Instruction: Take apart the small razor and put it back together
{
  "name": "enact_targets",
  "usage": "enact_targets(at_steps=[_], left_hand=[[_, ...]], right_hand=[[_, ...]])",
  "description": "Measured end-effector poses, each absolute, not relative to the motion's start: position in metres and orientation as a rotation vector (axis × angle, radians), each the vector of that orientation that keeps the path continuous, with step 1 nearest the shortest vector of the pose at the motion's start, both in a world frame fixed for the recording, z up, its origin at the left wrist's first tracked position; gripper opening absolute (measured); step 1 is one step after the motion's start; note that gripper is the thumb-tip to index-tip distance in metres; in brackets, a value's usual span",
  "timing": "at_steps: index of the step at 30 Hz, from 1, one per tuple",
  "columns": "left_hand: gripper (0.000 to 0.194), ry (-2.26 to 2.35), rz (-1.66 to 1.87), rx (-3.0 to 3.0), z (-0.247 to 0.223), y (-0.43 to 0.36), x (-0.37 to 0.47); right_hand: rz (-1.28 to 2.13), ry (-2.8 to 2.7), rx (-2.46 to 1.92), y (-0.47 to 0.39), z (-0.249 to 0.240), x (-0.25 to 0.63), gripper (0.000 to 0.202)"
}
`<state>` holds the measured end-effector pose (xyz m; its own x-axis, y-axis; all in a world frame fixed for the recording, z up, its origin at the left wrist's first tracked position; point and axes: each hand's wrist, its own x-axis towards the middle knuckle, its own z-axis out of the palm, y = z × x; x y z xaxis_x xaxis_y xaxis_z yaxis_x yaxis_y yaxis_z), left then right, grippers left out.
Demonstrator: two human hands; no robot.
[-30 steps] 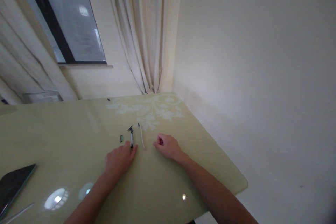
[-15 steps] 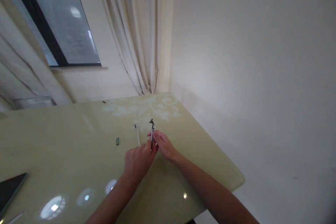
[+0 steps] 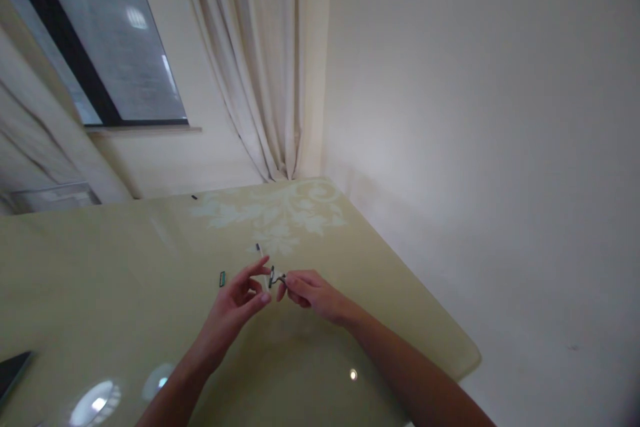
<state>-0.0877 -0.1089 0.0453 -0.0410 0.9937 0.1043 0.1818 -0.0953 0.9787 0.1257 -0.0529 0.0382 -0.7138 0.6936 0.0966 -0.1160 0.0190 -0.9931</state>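
My right hand (image 3: 317, 293) is closed around the handle of a razor (image 3: 272, 277), whose dark head points left out of the fingers. Most of the handle is hidden in that hand. My left hand (image 3: 227, 313) is just left of the razor head, its fingers apart and curved around it; whether a fingertip touches the head I cannot tell. Behind the left fingers lies a thin white stick with a dark tip (image 3: 258, 247), partly covered. A small green and dark rectangular piece (image 3: 223, 279), like a razor cartridge, rests on the table left of the hands.
The glossy pale table (image 3: 125, 267) has a white floral pattern near its far corner. A small dark bit (image 3: 194, 197) lies by the back edge. At the left edge is the corner of a dark flat object (image 3: 13, 373). Curtains (image 3: 260, 80) and a wall (image 3: 475, 147) border the table.
The razor has turned from pointing away to pointing left and come nearer. My left hand has let go of the handle and moved left, its fingers spreading by the head.
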Motion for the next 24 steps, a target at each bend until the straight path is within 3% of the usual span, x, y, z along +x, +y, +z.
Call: enact_targets(at_steps=[6,11,19,24], left_hand=[[0.052,1.251,1.169,1.467,0.039,-0.112,-0.085],[0.047,1.123,1.117,1.524,0.036,-0.112,-0.085],[0.051,1.126,1.191,1.460,0.030,-0.117,-0.080],[0.049,1.392,1.193,1.624,0.037,-0.102,-0.081]], right_hand=[[1.783,-1.756,-0.636,-0.053,0.041,0.130,0.052],[2.106,-1.662,-0.544,-0.053,0.045,0.136,0.044],[2.084,-1.548,-0.591,-0.056,0.046,0.132,0.043],[2.061,-1.332,-0.563,-0.048,0.045,0.131,0.046]])
